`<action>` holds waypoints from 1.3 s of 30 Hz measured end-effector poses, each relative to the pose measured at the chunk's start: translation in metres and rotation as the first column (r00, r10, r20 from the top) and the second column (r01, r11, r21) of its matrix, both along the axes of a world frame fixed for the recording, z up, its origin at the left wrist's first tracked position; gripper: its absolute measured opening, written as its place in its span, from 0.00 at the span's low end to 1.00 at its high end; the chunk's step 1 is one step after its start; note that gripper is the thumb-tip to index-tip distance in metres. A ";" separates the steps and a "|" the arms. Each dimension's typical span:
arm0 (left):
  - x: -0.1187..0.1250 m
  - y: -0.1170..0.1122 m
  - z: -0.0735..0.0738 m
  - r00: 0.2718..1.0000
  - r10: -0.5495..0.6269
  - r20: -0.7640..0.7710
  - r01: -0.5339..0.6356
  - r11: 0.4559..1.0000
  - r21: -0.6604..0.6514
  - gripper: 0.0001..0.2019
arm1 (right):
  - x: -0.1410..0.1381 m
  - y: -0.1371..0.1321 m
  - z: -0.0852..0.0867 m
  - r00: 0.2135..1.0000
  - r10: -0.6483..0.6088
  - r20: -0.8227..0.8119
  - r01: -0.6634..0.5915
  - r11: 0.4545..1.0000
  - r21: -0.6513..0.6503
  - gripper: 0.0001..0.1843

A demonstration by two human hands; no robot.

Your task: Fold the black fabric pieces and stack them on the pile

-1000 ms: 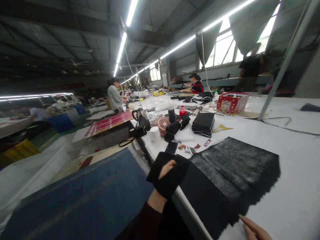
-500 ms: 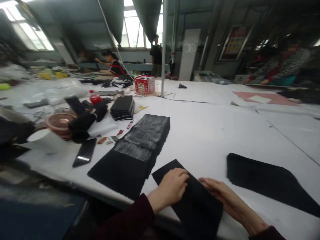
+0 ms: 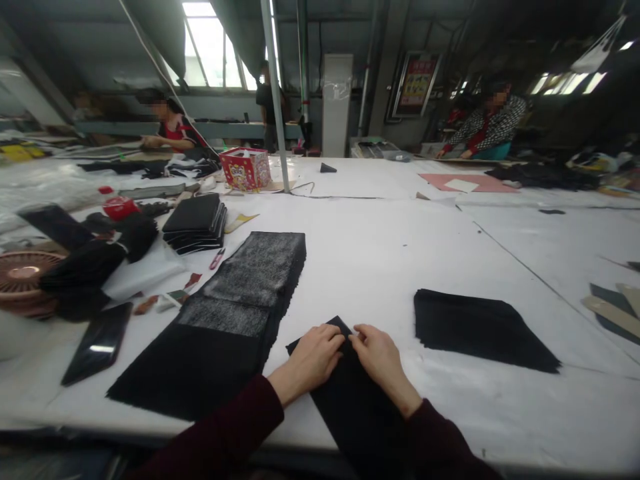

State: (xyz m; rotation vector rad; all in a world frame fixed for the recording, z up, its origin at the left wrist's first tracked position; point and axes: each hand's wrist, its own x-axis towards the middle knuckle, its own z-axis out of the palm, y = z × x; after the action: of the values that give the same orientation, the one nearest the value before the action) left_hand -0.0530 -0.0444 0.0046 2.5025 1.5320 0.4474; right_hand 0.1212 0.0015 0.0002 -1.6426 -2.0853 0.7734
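Note:
A black fabric piece (image 3: 355, 413) lies at the front of the white table, its far corner pointing away from me and its near end running past the table edge. My left hand (image 3: 316, 355) rests on its upper left part with the fingers curled in. Across from it, my right hand (image 3: 379, 360) pinches the right edge near that corner, thumb and fingertips together. The fingertips of both hands are close to each other on the fabric. To the left lies a long stack of black fabric (image 3: 190, 367) with a grey speckled part; to the right, another black fabric stack (image 3: 480, 330).
On the left are a phone (image 3: 97, 347), a pink fan (image 3: 25, 273), a pile of black squares (image 3: 195, 223), and a red-capped bottle (image 3: 119, 205). A red box (image 3: 245, 168) stands by a metal pole (image 3: 276, 100). Several people work farther back.
My right hand has moved from lying flat along the fabric's right side to pinching near its far corner, closer to my left hand. The camera view has turned right.

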 end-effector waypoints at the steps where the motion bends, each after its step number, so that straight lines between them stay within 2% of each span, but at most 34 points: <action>1: -0.002 0.002 0.000 1.000 0.025 -0.013 -0.025 1.000 0.007 0.11 | -0.003 -0.005 -0.005 0.998 -0.020 0.054 0.015 0.996 0.087 0.12; 4: -0.003 0.006 -0.003 0.997 0.071 -0.031 -0.071 0.997 0.018 0.07 | -0.008 -0.016 -0.021 0.987 -0.029 0.156 -0.027 0.938 0.347 0.12; 7: -0.001 0.007 -0.008 0.996 0.092 -0.004 -0.091 0.995 0.035 0.09 | -0.009 -0.022 -0.036 0.980 -0.003 0.201 -0.103 0.851 0.515 0.13; 10: 0.000 0.008 -0.012 0.996 0.092 0.022 -0.093 0.994 0.061 0.17 | -0.009 -0.023 -0.043 0.970 0.018 0.242 -0.165 0.781 0.603 0.13; 13: -0.001 0.008 -0.016 0.997 0.072 0.010 -0.073 0.995 0.070 0.22 | -0.009 -0.024 -0.044 0.958 0.029 0.286 -0.211 0.745 0.632 0.15; 22: -0.004 0.010 -0.026 0.995 0.094 0.039 -0.096 0.994 0.060 0.20 | -0.010 -0.025 -0.044 0.940 0.057 0.336 -0.267 0.736 0.622 0.18; 39: -0.005 0.012 -0.027 0.992 0.111 0.065 -0.114 0.993 0.030 0.20 | -0.011 -0.023 -0.045 0.933 0.089 0.349 -0.295 0.747 0.596 0.18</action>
State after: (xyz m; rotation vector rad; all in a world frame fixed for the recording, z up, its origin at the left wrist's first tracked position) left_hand -0.0579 -0.0329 -0.0222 2.4096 1.6602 0.5685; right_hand 0.1100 -0.0217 -0.0445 -1.2078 -2.3811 -0.1840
